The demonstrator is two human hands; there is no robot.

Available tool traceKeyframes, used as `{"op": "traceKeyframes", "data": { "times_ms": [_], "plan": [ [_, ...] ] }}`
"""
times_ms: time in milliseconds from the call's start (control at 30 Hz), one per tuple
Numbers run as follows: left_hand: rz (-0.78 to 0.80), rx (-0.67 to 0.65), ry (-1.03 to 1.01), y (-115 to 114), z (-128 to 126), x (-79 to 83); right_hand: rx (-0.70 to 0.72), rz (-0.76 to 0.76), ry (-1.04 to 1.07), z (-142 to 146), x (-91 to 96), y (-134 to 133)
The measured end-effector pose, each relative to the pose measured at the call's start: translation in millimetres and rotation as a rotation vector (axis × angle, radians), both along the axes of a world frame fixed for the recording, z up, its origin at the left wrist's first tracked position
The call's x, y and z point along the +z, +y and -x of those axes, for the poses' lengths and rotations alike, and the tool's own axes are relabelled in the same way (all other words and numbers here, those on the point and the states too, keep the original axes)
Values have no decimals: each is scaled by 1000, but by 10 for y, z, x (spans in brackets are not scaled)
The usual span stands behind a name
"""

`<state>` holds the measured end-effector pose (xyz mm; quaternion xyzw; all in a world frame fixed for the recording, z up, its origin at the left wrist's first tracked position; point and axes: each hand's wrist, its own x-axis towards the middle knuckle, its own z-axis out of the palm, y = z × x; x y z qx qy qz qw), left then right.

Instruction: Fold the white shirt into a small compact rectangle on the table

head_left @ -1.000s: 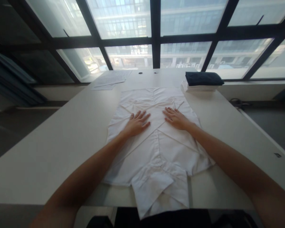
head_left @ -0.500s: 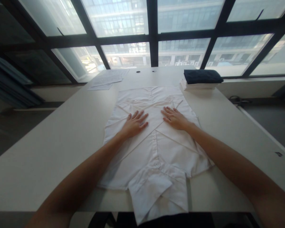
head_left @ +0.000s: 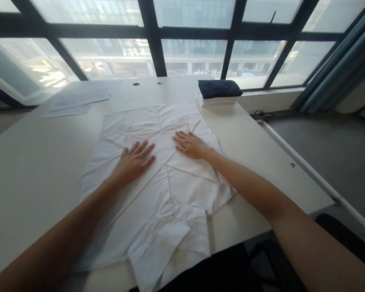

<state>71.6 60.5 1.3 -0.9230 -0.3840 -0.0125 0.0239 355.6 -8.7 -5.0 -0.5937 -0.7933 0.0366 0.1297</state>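
Mid-frame, the person's left hand (head_left: 134, 163) and right hand (head_left: 191, 146) lie flat, spread open, on a creased white cloth shirt (head_left: 152, 198).

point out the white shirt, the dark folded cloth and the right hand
White shirt (head_left: 152, 182): head view, on the fabric near its middle
Dark folded cloth (head_left: 219, 89): head view, middle of its visible surface
Right hand (head_left: 190, 145): head view, on the back of the hand

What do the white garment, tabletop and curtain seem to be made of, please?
White garment: matte fabric, perhaps a cotton blend; soft creases show.
Tabletop: perhaps smooth laminate, low sheen; its surface looks even.
Curtain: matte cloth, fibre unclear; it hangs in folds.
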Motion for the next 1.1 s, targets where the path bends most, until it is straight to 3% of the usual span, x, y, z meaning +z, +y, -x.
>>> {"op": "traceKeyframes", "data": {
  "times_ms": [300, 400, 500, 600, 700, 867, 1100],
  "plan": [
    [-77, -56, -94, -52, -2, 56, -78, 33, -35, 78, 35, 60],
    [-142, -117, -201, -148, -41, 59, -251, 66, -72, 309, 94, 35],
    [-111, -174, -191, -205, -78, 19, -379, -42, -71, 734, 123, 6],
    [-30, -228, -136, -179, -88, -35, -292, -126, -35, 1124, 96, 8],
    [8, -266, -108, -131, -68, -62, -172, -128, -32, 1239, 13, 44],
    [26, -247, -85, -129, -56, -93, -96, -36, -4, 808, -119, 151],
    [46, -197, -83, -179, -97, -97, -320, 74, 48, -290, -60, 186]
  ]
}}
